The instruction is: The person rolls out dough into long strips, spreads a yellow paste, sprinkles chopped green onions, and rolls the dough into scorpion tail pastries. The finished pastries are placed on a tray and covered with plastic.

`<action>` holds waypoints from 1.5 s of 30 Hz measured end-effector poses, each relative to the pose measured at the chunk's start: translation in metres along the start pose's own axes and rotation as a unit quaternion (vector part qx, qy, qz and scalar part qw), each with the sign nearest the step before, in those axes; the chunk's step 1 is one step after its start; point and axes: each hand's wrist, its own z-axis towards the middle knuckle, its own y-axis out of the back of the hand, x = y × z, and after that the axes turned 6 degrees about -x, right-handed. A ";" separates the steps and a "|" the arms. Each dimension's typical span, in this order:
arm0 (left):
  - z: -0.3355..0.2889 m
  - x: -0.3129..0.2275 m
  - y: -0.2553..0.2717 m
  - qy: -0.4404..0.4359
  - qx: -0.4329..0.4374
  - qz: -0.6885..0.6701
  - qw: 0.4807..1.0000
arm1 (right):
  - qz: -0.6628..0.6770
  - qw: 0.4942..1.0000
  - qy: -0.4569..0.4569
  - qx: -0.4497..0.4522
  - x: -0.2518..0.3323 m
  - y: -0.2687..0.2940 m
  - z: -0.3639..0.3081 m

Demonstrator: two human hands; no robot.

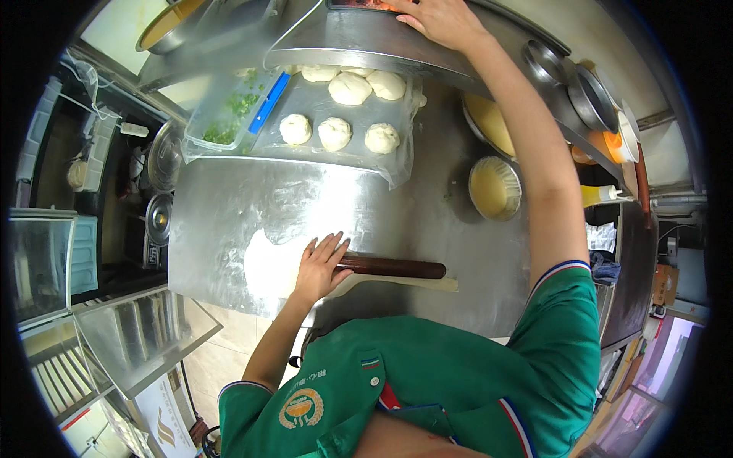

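Two bare hands lie well apart over a steel counter point(473, 252), as we see it from above: the left hand point(324, 263) toward eight o'clock, just off centre, and the right hand point(439, 19) between twelve and one, at a dark-framed panel point(365, 4) with red and orange on its face. The left fingers are straight and slightly spread, laid over the near-left end of a dark rolling pin point(397, 266) rather than curled around it. The right fingers are partly cut off by the upper edge, and we cannot tell whether they grip anything.

We find the pin just below centre, toward five o'clock, its long axis running almost level from nine to three, its bare end pointing to three. A thin dough sheet point(271, 263) spreads toward eight, and a pale strip shows along the pin's near side, past its right end.

We judge the pin stiff, fairly solid and apt to roll, best held at its two ends. The dough looks soft, floppy and easily torn, better lifted on flat palms than pinched.

Toward twelve we count three dough lumps point(334, 134) in the nearer row.
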 end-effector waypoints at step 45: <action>0.103 -0.019 -0.060 -0.084 0.003 0.110 0.990 | 0.195 0.833 -0.491 0.165 0.347 0.066 -0.350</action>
